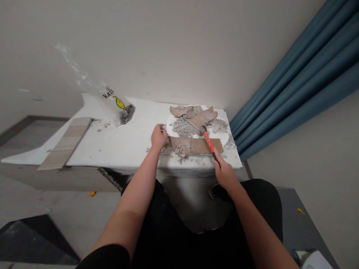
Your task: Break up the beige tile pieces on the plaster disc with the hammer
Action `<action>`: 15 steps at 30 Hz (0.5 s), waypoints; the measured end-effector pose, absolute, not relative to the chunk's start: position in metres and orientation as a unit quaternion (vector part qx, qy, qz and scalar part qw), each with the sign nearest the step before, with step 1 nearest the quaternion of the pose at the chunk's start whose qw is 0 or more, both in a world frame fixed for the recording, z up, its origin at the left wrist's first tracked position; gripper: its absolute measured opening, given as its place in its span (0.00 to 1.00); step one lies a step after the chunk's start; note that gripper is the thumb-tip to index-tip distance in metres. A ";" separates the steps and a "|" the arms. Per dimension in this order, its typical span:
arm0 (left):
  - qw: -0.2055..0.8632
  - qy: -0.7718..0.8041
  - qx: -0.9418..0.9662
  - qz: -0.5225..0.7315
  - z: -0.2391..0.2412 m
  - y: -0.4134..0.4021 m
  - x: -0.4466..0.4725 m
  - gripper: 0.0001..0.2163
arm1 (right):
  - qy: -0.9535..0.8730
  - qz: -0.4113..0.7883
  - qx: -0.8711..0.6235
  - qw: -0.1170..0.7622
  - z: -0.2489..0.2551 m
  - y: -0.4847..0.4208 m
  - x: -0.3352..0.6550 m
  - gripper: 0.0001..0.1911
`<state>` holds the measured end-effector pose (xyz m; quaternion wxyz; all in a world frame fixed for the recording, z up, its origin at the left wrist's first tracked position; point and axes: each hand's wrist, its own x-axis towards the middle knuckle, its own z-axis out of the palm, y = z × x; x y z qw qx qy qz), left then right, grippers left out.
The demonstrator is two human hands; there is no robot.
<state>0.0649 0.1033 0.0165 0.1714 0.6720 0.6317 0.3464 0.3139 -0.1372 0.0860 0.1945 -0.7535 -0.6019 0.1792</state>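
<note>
My right hand is wrapped round the black end of a hammer with a red and black handle. Its dark head touches or hovers just over the torn brown pieces behind, which lie on grey crumbs. My left hand is closed at the left end of a flat brown strip, fingertips together; a small pale bit shows at them, too small to name. The strip's left half is ragged and flaking.
A white sheet covers the low table. On it stand a clear plastic bag with grey contents and a brown board overhanging the front edge. A wall is behind, a blue curtain to the right. My knees are close in front.
</note>
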 end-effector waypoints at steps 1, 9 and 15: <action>0.155 0.659 0.661 0.324 0.016 0.102 0.056 0.15 | -0.595 0.173 -0.759 0.199 0.087 -0.138 0.318 0.32; 0.194 0.565 0.802 -0.032 -0.003 0.082 0.019 0.08 | -0.569 0.162 -0.788 0.169 0.072 -0.140 0.342 0.32; 0.163 0.560 0.812 -0.033 -0.025 0.063 0.033 0.08 | -0.573 0.165 -0.782 0.181 0.062 -0.140 0.339 0.33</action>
